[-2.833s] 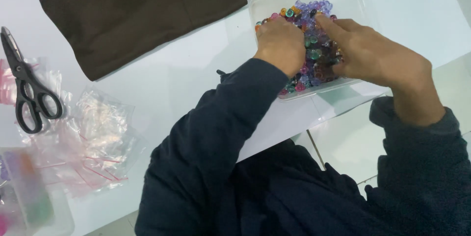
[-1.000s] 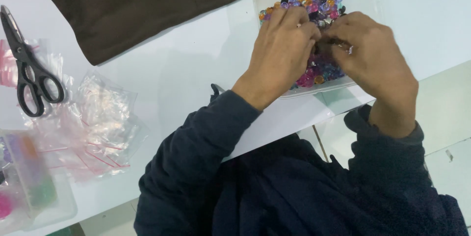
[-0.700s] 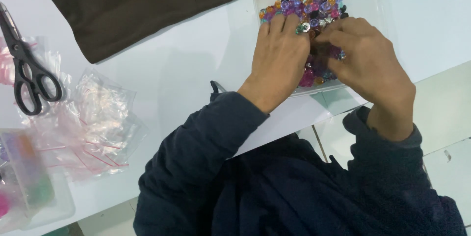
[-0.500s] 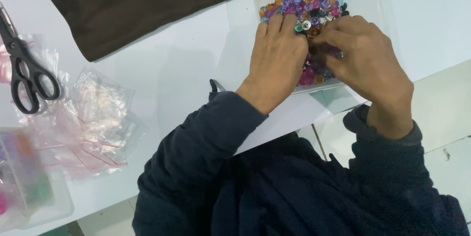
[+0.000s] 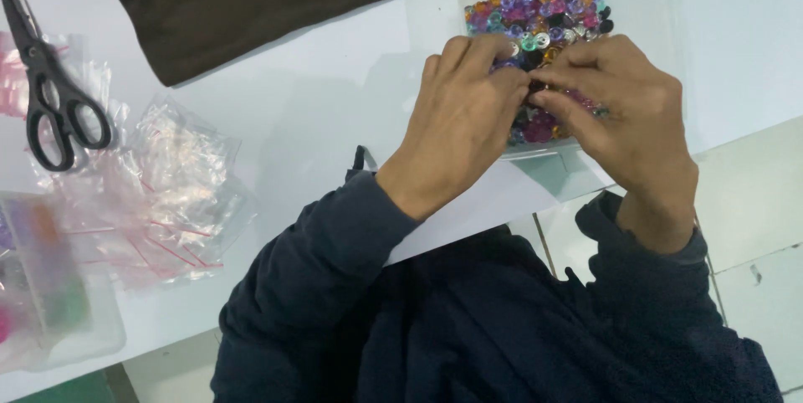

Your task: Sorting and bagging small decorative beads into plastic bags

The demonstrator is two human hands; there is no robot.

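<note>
Your left hand (image 5: 468,110) lies palm down over the near part of the clear box (image 5: 661,51), with its fingers curled into the pile of little coloured buttons (image 5: 539,18). Your right hand (image 5: 623,123) comes in from the other side, and its finger and thumb are pinched close together right by your left fingertips. Something tiny may be between them, but your hands hide it, so you cannot tell what either hand holds. The two hands touch each other over the buttons.

The box sits on the white worktop (image 5: 335,93) near its edge, in front of you. A dark brown cloth (image 5: 268,1) lies further back, near the box. Far to your left lie black scissors (image 5: 50,77) on a heap of small clear bags (image 5: 167,185). Another clear box (image 5: 50,294) with bright things sits by the near left edge.
</note>
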